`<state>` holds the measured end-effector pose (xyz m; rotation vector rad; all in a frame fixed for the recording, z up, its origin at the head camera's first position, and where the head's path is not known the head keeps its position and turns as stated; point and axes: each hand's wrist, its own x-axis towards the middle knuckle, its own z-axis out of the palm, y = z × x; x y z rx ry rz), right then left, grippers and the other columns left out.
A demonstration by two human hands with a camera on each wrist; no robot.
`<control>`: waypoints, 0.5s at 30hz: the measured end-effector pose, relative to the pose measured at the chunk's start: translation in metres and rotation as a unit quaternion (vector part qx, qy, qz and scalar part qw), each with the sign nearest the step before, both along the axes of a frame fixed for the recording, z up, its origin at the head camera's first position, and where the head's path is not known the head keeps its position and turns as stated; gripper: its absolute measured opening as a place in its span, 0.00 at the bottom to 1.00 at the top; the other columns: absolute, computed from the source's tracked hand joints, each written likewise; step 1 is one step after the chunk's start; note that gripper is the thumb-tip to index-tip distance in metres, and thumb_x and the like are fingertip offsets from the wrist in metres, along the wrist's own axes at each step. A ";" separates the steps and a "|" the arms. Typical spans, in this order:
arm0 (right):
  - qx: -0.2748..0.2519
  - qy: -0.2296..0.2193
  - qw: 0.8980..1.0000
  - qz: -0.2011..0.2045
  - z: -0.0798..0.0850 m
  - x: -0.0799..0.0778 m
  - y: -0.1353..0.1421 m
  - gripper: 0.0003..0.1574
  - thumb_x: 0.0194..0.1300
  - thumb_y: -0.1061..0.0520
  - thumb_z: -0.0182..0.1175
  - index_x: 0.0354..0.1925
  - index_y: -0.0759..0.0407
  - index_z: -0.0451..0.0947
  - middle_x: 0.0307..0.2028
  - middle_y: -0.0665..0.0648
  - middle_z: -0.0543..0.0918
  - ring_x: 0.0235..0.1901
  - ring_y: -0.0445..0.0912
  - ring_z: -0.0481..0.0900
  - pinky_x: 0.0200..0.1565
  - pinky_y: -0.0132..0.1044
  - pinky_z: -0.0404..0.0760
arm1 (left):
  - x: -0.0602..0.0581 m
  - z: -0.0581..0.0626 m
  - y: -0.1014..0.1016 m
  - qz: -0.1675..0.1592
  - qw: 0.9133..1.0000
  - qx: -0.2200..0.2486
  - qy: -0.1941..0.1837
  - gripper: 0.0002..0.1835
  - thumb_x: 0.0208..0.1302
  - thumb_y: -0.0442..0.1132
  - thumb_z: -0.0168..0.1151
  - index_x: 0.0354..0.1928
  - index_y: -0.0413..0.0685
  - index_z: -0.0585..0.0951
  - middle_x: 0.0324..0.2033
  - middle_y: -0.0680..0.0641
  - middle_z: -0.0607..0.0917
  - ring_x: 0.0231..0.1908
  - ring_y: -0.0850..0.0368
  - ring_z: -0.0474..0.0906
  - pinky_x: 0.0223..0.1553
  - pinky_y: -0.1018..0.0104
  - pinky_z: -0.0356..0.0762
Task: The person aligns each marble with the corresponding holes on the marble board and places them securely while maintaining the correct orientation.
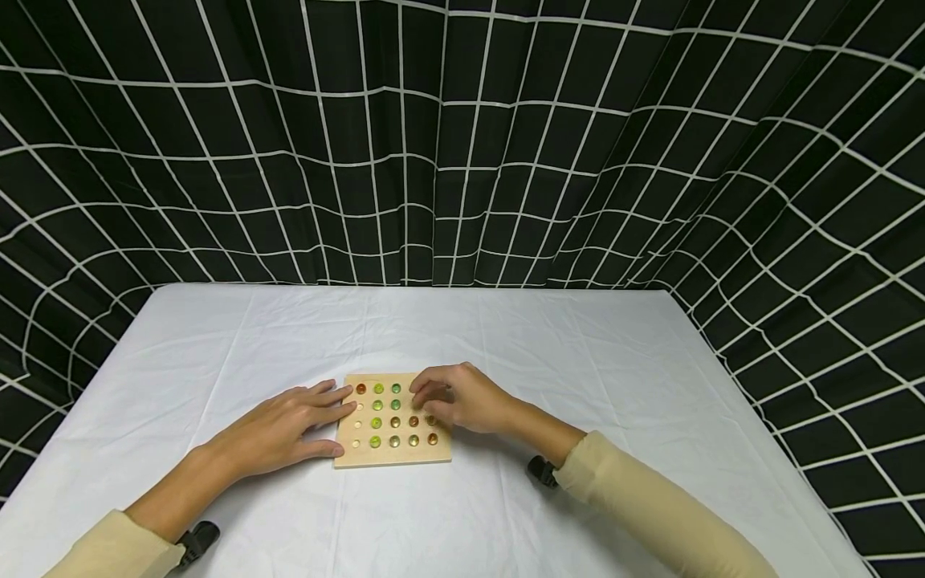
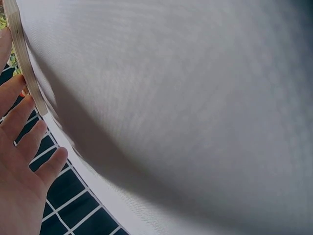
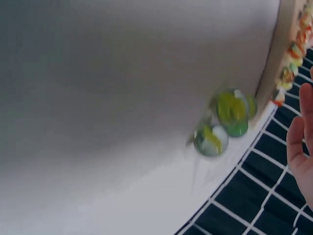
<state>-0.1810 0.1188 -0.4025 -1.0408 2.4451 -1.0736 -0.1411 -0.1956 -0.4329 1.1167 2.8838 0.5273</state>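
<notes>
A pale wooden board with rows of round hollows lies flat on the cloth. Glass marbles fill many hollows: yellow-green ones, darker green ones near the top, amber and reddish-brown ones lower right. In the left column a reddish marble sits at the top, with bare hollows below. My left hand rests at the board's left edge, fingers extended and fingertips on the wood. Bent over the board's upper right is my right hand, covering some hollows; I cannot tell whether its fingertips pinch a marble.
In the right wrist view, several green-yellow marbles lie loose on the white cloth close to the board's side. Black curtains with a white grid surround the table. Each wrist bears a dark strapped device.
</notes>
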 end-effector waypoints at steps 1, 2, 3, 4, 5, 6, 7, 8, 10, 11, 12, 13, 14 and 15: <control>-0.001 0.003 1.000 -0.002 0.002 -0.001 0.002 0.14 0.65 0.68 0.65 0.49 0.61 0.81 0.40 0.51 0.89 0.46 0.39 0.84 0.56 0.46 0.78 | 0.000 0.000 0.000 0.000 1.000 0.000 0.001 0.35 0.63 0.64 0.62 0.66 0.50 0.78 0.68 0.49 0.73 0.68 0.40 0.66 0.62 0.41 0.69; -0.001 0.007 1.000 -0.005 0.003 -0.001 0.005 0.14 0.64 0.67 0.65 0.49 0.61 0.81 0.40 0.51 0.89 0.47 0.40 0.83 0.56 0.48 0.77 | 0.000 0.000 0.000 0.001 1.000 -0.001 0.000 0.35 0.63 0.64 0.62 0.66 0.50 0.78 0.68 0.49 0.72 0.69 0.40 0.66 0.62 0.41 0.68; 0.000 0.012 1.000 -0.007 0.005 -0.002 0.008 0.14 0.64 0.67 0.65 0.49 0.60 0.81 0.40 0.51 0.89 0.48 0.40 0.83 0.56 0.49 0.77 | 0.000 0.000 0.000 0.000 1.000 -0.002 -0.001 0.35 0.63 0.64 0.62 0.66 0.50 0.77 0.69 0.49 0.72 0.69 0.40 0.66 0.62 0.41 0.68; 0.001 0.015 1.000 -0.009 0.006 -0.003 0.011 0.14 0.64 0.67 0.65 0.48 0.60 0.81 0.41 0.51 0.89 0.48 0.41 0.83 0.55 0.51 0.77 | 0.000 0.001 -0.001 0.002 1.000 -0.002 -0.004 0.35 0.63 0.64 0.62 0.66 0.51 0.77 0.69 0.49 0.72 0.69 0.41 0.65 0.63 0.42 0.68; 0.003 0.018 1.000 -0.012 0.007 -0.003 0.014 0.13 0.64 0.67 0.65 0.48 0.59 0.81 0.41 0.51 0.89 0.48 0.41 0.82 0.54 0.52 0.77 | 0.000 0.001 -0.001 0.003 1.000 -0.004 -0.007 0.35 0.63 0.64 0.63 0.66 0.51 0.77 0.69 0.50 0.72 0.69 0.41 0.65 0.63 0.42 0.67; 0.005 0.019 1.000 -0.015 0.007 -0.004 0.018 0.13 0.64 0.66 0.65 0.48 0.59 0.82 0.41 0.51 0.89 0.49 0.41 0.82 0.54 0.52 0.77 | 0.000 0.001 -0.001 0.004 1.000 -0.004 -0.008 0.35 0.63 0.64 0.62 0.66 0.51 0.77 0.69 0.50 0.71 0.70 0.41 0.65 0.63 0.42 0.67; 0.008 0.021 1.000 -0.019 0.008 -0.004 0.021 0.13 0.64 0.66 0.65 0.48 0.59 0.82 0.41 0.51 0.89 0.49 0.41 0.82 0.53 0.52 0.77 | 0.000 0.001 -0.001 0.003 1.000 -0.004 -0.008 0.35 0.63 0.63 0.62 0.66 0.50 0.77 0.69 0.49 0.71 0.70 0.41 0.64 0.63 0.42 0.67; 0.011 0.024 0.999 -0.023 0.008 -0.004 0.025 0.13 0.64 0.66 0.66 0.48 0.58 0.82 0.41 0.51 0.89 0.49 0.41 0.82 0.53 0.52 0.77 | 0.000 0.001 -0.001 0.003 1.000 -0.003 -0.007 0.36 0.63 0.64 0.62 0.66 0.50 0.77 0.69 0.49 0.71 0.70 0.41 0.64 0.64 0.42 0.67; 0.014 0.026 0.999 -0.032 0.008 -0.004 0.032 0.13 0.64 0.66 0.66 0.48 0.58 0.82 0.41 0.51 0.89 0.49 0.42 0.82 0.51 0.51 0.77 | 0.000 0.001 -0.001 0.003 1.000 -0.003 -0.008 0.35 0.63 0.63 0.63 0.66 0.50 0.77 0.69 0.49 0.71 0.70 0.41 0.64 0.64 0.42 0.67; 0.015 0.028 0.999 -0.036 0.008 -0.005 0.035 0.14 0.64 0.65 0.66 0.48 0.58 0.82 0.41 0.51 0.89 0.49 0.42 0.82 0.51 0.51 0.78 | 0.000 0.001 -0.001 0.003 1.000 -0.002 -0.008 0.35 0.63 0.63 0.63 0.66 0.50 0.77 0.69 0.49 0.71 0.70 0.42 0.64 0.64 0.42 0.67; 0.015 0.029 0.999 -0.039 0.007 -0.005 0.039 0.14 0.64 0.65 0.66 0.49 0.59 0.82 0.41 0.51 0.89 0.49 0.43 0.82 0.50 0.51 0.78 | 0.000 0.001 0.000 0.003 1.000 -0.002 -0.008 0.35 0.63 0.63 0.63 0.66 0.51 0.77 0.69 0.49 0.72 0.70 0.42 0.64 0.64 0.42 0.67; 0.014 0.030 0.999 -0.041 0.007 -0.005 0.043 0.14 0.64 0.66 0.66 0.49 0.59 0.82 0.41 0.51 0.89 0.49 0.43 0.82 0.50 0.51 0.78 | 0.000 0.000 0.000 0.002 1.000 -0.001 -0.006 0.35 0.63 0.63 0.63 0.66 0.50 0.77 0.69 0.49 0.72 0.70 0.41 0.64 0.64 0.42 0.67; 0.013 0.031 0.999 -0.043 0.007 -0.005 0.047 0.14 0.64 0.66 0.66 0.49 0.60 0.82 0.41 0.51 0.89 0.48 0.43 0.82 0.49 0.51 0.78 | 0.000 0.000 0.000 0.003 1.000 -0.001 -0.007 0.35 0.63 0.63 0.63 0.66 0.50 0.77 0.69 0.49 0.72 0.70 0.42 0.64 0.64 0.42 0.67; 0.011 0.031 0.998 -0.045 0.006 -0.005 0.050 0.14 0.64 0.66 0.66 0.49 0.60 0.82 0.41 0.52 0.89 0.48 0.44 0.82 0.49 0.51 0.78 | 0.000 0.001 -0.001 0.003 1.000 -0.001 -0.008 0.35 0.63 0.63 0.63 0.66 0.50 0.77 0.69 0.49 0.72 0.70 0.42 0.64 0.64 0.42 0.67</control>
